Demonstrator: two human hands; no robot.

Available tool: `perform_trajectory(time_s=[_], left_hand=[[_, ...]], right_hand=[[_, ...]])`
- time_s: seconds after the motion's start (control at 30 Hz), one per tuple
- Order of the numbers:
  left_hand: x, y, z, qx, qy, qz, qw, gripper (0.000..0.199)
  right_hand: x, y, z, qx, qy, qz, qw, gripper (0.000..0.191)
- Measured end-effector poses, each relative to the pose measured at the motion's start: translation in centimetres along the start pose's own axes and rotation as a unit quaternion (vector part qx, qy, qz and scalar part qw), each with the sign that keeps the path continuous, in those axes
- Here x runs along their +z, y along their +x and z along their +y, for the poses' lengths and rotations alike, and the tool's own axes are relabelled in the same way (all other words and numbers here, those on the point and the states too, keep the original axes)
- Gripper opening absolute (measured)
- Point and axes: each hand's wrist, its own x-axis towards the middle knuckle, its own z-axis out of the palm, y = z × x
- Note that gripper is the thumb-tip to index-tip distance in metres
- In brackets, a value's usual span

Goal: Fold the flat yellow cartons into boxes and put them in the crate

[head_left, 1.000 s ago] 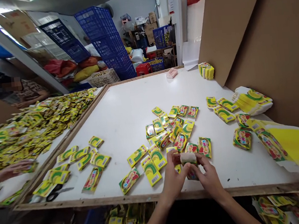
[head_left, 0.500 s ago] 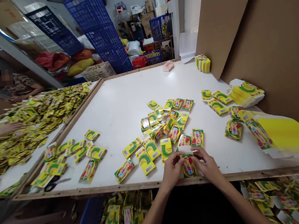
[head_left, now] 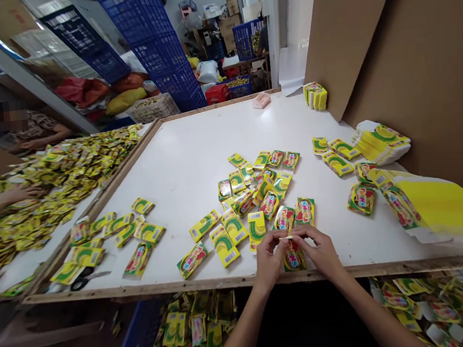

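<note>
At the near edge of the white table (head_left: 165,169), my left hand (head_left: 271,255) and my right hand (head_left: 317,250) pinch the top end of a small printed box (head_left: 293,258) from both sides. The box shows its red, green and yellow face, and its top flap is mostly hidden by my fingers. Just beyond my fingertips lies another such box (head_left: 284,218). A yellow box with a barcode (head_left: 256,229) rests beside my left hand. Several more yellow and green boxes (head_left: 234,227) are spread over the table's middle.
Scissors (head_left: 81,279) and several boxes lie at the left. Flat yellow cartons (head_left: 445,206) are at the right. Beyond the left wooden rail (head_left: 105,198), a person's hand (head_left: 21,194) rests on a heap of packets. Blue crates (head_left: 160,43) stand behind; full bins sit below the table edge.
The white top flap that stood up on the box between my hands is now folded down under my fingers. My fingertips have come closer together. The other person's arm has shifted slightly.
</note>
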Motion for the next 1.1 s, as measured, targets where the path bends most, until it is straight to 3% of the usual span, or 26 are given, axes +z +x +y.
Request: perform_trajectory(time_s=[0.13,0.33,0.7,0.8,0.97,1.03,1.1], left_hand=[[0.2,0.0,-0.1,-0.012,0.003,0.023,1.0,0.019],[0.9,0.6,0.3,-0.046,-0.02,0.066,0.997,0.019],[0.9,1.3,0.9,-0.07,-0.057,0.059,0.994,0.017],[0.7,1.0,0.9,-0.056,-0.03,0.041,0.997,0.016],[0.3,-0.3,0.7,-0.037,0.026,-0.034,0.998,0.022],[0.3,-0.8,1.0,-0.028,0.053,-0.034,0.998,0.022],[-0.4,-1.6,1.8,-0.012,0.093,0.003,0.996,0.022]], right_hand=[[0.1,-0.1,-0.2,0.004,-0.023,0.026,0.999,0.021],[0.2,0.6,-0.6,0.102,-0.001,0.029,0.994,0.028],[-0.3,0.2,-0.2,0.1,0.029,0.006,0.995,0.028],[-0.4,0.1,-0.2,0.092,0.025,0.01,0.995,0.028],[-0.7,-0.9,-0.4,0.025,-0.014,-0.022,0.999,0.022],[-1.1,-1.0,-0.3,-0.004,-0.029,-0.036,0.999,0.021],[-1.6,-0.6,-0.2,-0.025,-0.048,-0.036,0.998,0.021]])
